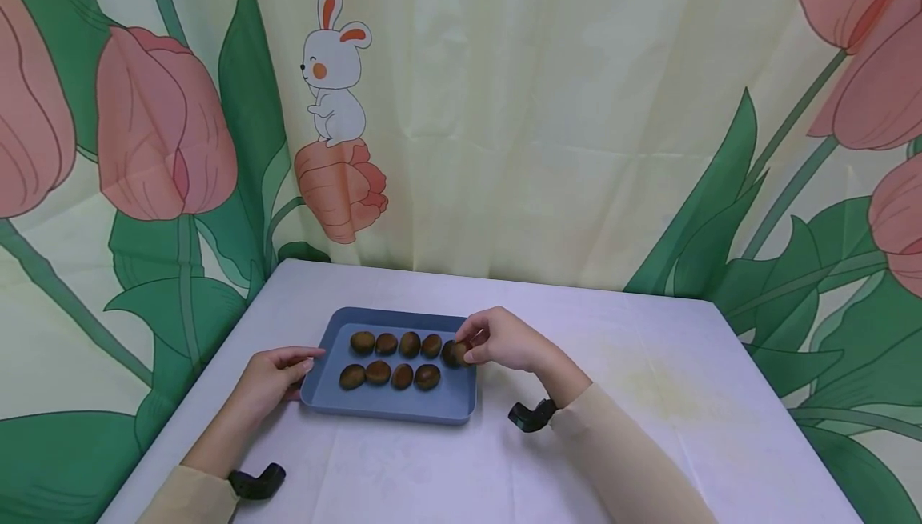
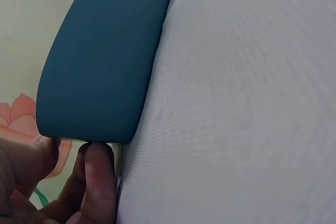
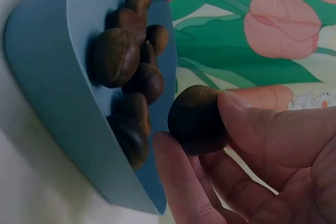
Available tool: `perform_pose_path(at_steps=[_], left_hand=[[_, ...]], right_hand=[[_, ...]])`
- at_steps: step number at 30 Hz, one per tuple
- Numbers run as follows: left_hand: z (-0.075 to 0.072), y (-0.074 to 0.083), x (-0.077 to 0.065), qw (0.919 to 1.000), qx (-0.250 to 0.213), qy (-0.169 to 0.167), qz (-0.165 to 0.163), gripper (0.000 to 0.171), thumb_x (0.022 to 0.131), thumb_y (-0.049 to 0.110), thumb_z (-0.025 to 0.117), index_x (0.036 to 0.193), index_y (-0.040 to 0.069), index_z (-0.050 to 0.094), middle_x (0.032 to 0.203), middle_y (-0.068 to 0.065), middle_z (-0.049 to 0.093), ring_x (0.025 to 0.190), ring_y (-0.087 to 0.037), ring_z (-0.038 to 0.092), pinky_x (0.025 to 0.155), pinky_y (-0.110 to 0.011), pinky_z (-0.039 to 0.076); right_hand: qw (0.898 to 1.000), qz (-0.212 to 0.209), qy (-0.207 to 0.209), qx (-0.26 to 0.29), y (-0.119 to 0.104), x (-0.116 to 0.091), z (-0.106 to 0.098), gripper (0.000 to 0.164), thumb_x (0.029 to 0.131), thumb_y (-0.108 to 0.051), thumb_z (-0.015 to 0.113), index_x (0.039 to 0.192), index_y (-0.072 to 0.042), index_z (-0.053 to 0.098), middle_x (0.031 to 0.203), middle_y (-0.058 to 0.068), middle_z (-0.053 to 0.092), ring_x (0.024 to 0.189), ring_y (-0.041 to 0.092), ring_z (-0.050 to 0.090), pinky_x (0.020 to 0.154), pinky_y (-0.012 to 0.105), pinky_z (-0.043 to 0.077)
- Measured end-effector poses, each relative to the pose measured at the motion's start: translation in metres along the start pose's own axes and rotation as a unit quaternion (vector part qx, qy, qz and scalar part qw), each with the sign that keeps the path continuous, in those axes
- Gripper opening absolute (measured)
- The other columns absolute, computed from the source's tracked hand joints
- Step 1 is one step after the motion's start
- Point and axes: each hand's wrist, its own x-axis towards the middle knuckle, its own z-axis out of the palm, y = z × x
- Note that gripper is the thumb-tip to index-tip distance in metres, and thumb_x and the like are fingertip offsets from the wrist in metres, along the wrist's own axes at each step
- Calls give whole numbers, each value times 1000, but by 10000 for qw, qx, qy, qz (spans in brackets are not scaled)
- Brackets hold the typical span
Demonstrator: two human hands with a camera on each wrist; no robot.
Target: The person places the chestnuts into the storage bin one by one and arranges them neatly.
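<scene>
Brown chestnuts (image 1: 378,372) lie in two rows in a shallow blue-grey tray (image 1: 389,410). My right hand (image 1: 504,340) pinches one chestnut (image 3: 197,121) between thumb and fingers, over the tray's right end. Another chestnut (image 1: 448,353) shows just left of the held one, partly covered by it. At the tray's left end, my left hand (image 1: 268,376) holds the edge, one finger reaching over the rim. In the left wrist view, bent fingers (image 2: 100,177) press against the tray's outer wall (image 2: 105,66); their grip is partly hidden there.
The tray stands on a table with a white cloth (image 1: 576,348). A curtain (image 1: 519,108) printed with tulips and a rabbit hangs behind the table. Each wrist wears a black strap device, one at the left wrist (image 1: 258,482) and one at the right wrist (image 1: 531,415).
</scene>
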Motion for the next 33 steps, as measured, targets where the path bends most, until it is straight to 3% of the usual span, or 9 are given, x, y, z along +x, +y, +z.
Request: perform_pose_path(at_steps=[6, 13, 16, 21, 25, 33], left_hand=[[0, -1, 1, 10000, 12, 28, -56, 32, 109, 10, 62, 139, 5, 72, 155, -28, 56, 102, -18, 66, 71, -29, 61], [0, -3, 3, 10000, -31, 5, -32, 32, 108, 10, 63, 139, 5, 72, 156, -28, 56, 100, -16, 67, 70, -28, 62], [0, -3, 4, 10000, -30, 3, -23, 32, 108, 10, 63, 139, 5, 72, 157, -28, 55, 100, -16, 68, 70, -29, 62], [0, -3, 3, 10000, -42, -5, -49, 32, 108, 10, 63, 139, 6, 73, 156, -28, 56, 100, -17, 68, 71, -29, 62], [0, -3, 3, 10000, -57, -18, -63, 32, 108, 11, 63, 139, 6, 72, 157, -28, 55, 101, -16, 68, 71, -29, 62], [0, -2, 2, 10000, -30, 17, -35, 32, 108, 11, 63, 138, 5, 73, 154, -28, 57, 101, -16, 67, 71, -29, 62]], right_hand=[[9976, -125, -365, -569, -9, 14, 11, 20, 90, -1, 81, 107, -11, 81, 99, -1, 79, 93, 16, 71, 85, 30, 59], [9919, -55, -542, -1150, -18, 24, 19, 18, 86, 1, 84, 98, -12, 82, 89, -3, 74, 86, 15, 65, 76, 29, 56], [9899, 55, -757, -1197, -21, 26, 20, 19, 85, 4, 83, 96, -11, 81, 88, 0, 74, 82, 15, 65, 72, 29, 57], [9903, 401, -1053, -809, -18, 30, 20, 19, 84, 12, 78, 94, -5, 79, 89, 10, 74, 75, 15, 68, 66, 31, 64], [9905, 476, -1049, -752, -13, 34, 21, 20, 84, 13, 78, 93, -5, 79, 88, 11, 73, 72, 15, 70, 66, 32, 66], [9839, 85, -798, -1598, -5, 35, 27, 19, 82, 6, 85, 90, -11, 80, 78, -4, 73, 69, 10, 67, 64, 26, 58]])
